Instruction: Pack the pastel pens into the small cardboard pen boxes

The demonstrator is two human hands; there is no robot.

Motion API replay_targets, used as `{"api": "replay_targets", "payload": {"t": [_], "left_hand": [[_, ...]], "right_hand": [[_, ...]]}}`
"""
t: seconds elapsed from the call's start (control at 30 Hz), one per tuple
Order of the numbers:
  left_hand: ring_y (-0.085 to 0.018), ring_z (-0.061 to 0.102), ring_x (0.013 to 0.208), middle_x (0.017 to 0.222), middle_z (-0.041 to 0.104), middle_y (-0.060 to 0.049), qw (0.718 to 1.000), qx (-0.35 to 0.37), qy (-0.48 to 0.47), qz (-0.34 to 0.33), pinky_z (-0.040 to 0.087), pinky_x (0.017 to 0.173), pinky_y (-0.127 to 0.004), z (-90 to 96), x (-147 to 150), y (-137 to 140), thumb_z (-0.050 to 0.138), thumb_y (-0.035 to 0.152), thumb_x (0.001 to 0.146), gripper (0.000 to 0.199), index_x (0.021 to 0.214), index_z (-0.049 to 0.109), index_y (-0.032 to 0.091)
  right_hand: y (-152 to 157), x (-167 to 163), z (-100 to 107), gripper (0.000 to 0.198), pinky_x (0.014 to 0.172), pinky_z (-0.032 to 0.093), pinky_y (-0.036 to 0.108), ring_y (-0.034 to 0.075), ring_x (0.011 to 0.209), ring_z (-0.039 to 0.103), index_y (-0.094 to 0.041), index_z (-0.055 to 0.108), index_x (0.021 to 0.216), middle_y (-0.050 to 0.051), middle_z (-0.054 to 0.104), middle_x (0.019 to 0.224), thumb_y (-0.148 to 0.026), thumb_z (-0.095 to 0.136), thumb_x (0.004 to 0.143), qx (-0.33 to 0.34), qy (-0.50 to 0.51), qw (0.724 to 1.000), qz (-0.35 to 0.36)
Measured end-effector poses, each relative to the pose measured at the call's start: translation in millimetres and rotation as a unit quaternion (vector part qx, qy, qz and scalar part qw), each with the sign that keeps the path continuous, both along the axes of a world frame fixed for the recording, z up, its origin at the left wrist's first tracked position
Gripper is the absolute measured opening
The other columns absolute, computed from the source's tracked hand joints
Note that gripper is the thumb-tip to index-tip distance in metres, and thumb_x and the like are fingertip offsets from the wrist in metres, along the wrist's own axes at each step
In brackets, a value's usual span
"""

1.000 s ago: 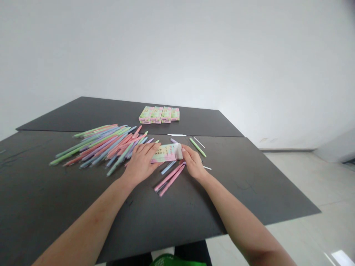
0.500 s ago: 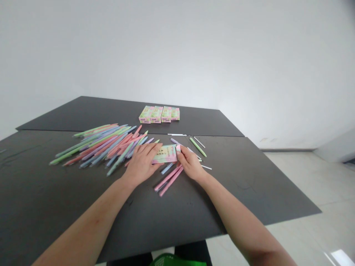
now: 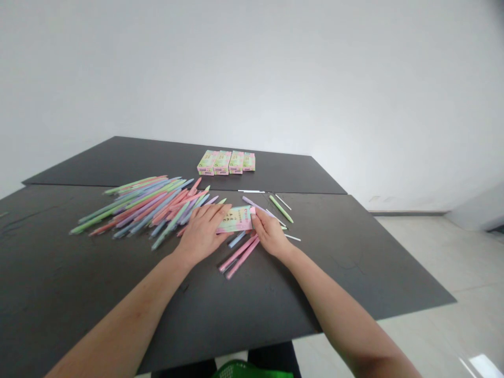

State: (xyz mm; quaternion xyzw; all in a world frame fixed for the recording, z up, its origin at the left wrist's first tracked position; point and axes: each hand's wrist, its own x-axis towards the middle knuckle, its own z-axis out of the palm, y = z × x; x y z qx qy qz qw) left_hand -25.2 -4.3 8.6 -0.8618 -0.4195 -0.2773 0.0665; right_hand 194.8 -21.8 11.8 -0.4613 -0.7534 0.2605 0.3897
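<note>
Fingers [image 3: 214,211] of the left hand [image 3: 197,233] lie over one end of a small printed box [image 3: 235,218] on the bench [image 3: 220,315], its panel in pale green and pink, as I follow the work from a distance through the head camera. The right hand [image 3: 272,233] grips the opposite end, thumb against a pink flap; whether that flap is tucked in, I cannot tell. Both hands are closed on the box, which sits between them.

Taking the box as the centre of my dial, I have a heap of pens [image 3: 145,207] in green, red, purple and blue at nine to ten o'clock, its near tips close to the left hand. Four matching boxes [image 3: 221,164] line up side by side at twelve, well apart from the hands. A purple pen [image 3: 249,201] lies just beyond the box at one, and a green pen [image 3: 281,209] rests at two beside a thin white stick [image 3: 283,202]. Another white stick [image 3: 293,238] pokes out past the right hand at four. At six, a blue pen [image 3: 237,239] lies near the box, with pink pens [image 3: 243,257] closer to the wearer.
</note>
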Motion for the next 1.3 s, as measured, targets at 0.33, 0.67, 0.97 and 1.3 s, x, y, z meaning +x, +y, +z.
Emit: {"api": "replay_targets", "payload": {"t": [0.33, 0.67, 0.97, 1.3], "left_hand": [[-0.033, 0.052, 0.120, 0.130, 0.059, -0.014, 1.000, 0.005, -0.002, 0.000, 0.040, 0.100, -0.049, -3.0, 0, 0, 0.068, 0.036, 0.081, 0.061, 0.136, 0.047, 0.018], [-0.033, 0.051, 0.120, 0.130, 0.059, -0.014, 1.000, -0.001, 0.010, 0.006, 0.040, 0.099, -0.049, -2.3, -1, 1, 0.067, 0.038, 0.082, 0.059, 0.135, 0.049, 0.018], [-0.034, 0.052, 0.119, 0.130, 0.059, -0.014, 1.000, 0.000, 0.009, 0.013, 0.040, 0.098, -0.050, 1.4, 0, -1, 0.068, 0.037, 0.082, 0.060, 0.135, 0.049, 0.018], [-0.034, 0.052, 0.117, 0.129, 0.060, -0.015, 1.000, 0.009, 0.013, 0.018, 0.040, 0.097, -0.051, 0.8, 2, -3, 0.068, 0.034, 0.081, 0.058, 0.134, 0.051, 0.017]], "right_hand": [[-2, -5, 2, 0.027, 0.063, 0.047, 0.026, 0.017, 0.064, 0.061, -0.019, 0.054, 0.100, 0.003, 0.062, 0.073, -0.032, 0.030, 0.102, 0.012, -0.036, 0.999, -0.024], [-3, -5, 3, 0.027, 0.066, 0.049, 0.028, 0.017, 0.065, 0.063, -0.016, 0.052, 0.117, 0.005, 0.066, 0.076, -0.020, 0.033, 0.099, 0.002, -0.047, 0.999, -0.008], [-2, -6, -2, 0.031, 0.071, 0.051, 0.032, 0.020, 0.069, 0.066, -0.015, 0.051, 0.122, 0.007, 0.067, 0.082, -0.022, 0.032, 0.098, 0.016, -0.048, 0.998, -0.022], [-4, -14, -6, 0.047, 0.078, 0.052, 0.039, 0.024, 0.081, 0.065, -0.009, 0.043, 0.139, 0.015, 0.069, 0.098, -0.018, 0.032, 0.094, 0.021, -0.062, 0.996, -0.061]]}}
